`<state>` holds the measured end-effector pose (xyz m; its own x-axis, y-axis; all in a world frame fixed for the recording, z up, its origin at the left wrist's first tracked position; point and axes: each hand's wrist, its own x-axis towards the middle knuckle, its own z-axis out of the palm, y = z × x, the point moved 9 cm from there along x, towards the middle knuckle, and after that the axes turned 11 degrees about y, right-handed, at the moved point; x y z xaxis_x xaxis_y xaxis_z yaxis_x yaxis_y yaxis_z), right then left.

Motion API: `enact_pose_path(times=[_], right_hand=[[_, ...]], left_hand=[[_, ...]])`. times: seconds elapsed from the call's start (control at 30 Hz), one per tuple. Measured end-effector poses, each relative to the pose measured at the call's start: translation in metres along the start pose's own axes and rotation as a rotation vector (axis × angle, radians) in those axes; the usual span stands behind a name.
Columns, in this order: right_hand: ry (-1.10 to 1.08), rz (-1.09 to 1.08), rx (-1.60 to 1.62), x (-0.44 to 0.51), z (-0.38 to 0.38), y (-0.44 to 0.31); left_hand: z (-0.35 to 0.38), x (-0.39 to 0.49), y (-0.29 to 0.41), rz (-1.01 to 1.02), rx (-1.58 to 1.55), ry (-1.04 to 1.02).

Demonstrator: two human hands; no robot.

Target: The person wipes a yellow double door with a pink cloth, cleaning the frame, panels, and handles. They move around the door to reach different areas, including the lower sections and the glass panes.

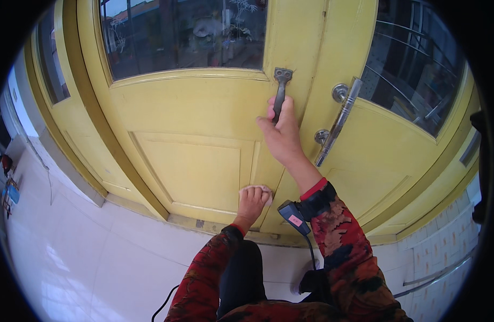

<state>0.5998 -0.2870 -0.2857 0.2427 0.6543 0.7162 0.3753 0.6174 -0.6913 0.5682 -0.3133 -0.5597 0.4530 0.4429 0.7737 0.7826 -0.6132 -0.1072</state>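
A yellow panelled door (182,104) fills the middle of the head view, with a glass pane (182,36) in its upper part. My right hand (283,137) is wrapped around the lower part of a dark metal pull handle (283,88) on this door. Lower down, my left hand (253,205) presses a pale pink cloth (257,188) flat against the door, beside the corner of the recessed lower panel (194,173). The fingers lie over the cloth and hide most of it.
A second yellow door leaf (391,137) adjoins on the right, with a chrome bar handle (338,120) near my right forearm. A black device (294,217) with a cable is strapped to my right wrist. White tiled floor (90,249) spreads below; small objects (10,193) stand far left.
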Motion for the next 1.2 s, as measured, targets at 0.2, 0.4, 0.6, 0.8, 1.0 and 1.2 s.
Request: enact_pose_path(times=[0.2, 0.4, 0.6, 0.8, 1.0, 1.2], right_hand=[[-0.014, 0.101, 0.029, 0.001, 0.000, 0.000], [0.006, 0.065, 0.022, -0.002, 0.000, -0.002], [-0.002, 0.070, 0.010, -0.003, 0.000, 0.005], [0.019, 0.079, 0.005, 0.001, -0.003, -0.004], [0.101, 0.004, 0.027, -0.010, -0.015, 0.001], [0.121, -0.050, -0.017, -0.078, -0.033, 0.004]], left_hand=[[-0.049, 0.057, -0.006, -0.076, -0.083, 0.185], [-0.083, 0.110, -0.014, -0.022, -0.094, 0.332], [0.008, -0.017, 0.016, 0.249, -0.088, -0.084], [0.018, -0.047, -0.051, -0.287, -0.427, -0.401], [-0.060, 0.010, -0.133, -0.815, -0.916, -0.107], [-0.179, 0.096, -0.129, -0.673, -1.290, 0.381]])
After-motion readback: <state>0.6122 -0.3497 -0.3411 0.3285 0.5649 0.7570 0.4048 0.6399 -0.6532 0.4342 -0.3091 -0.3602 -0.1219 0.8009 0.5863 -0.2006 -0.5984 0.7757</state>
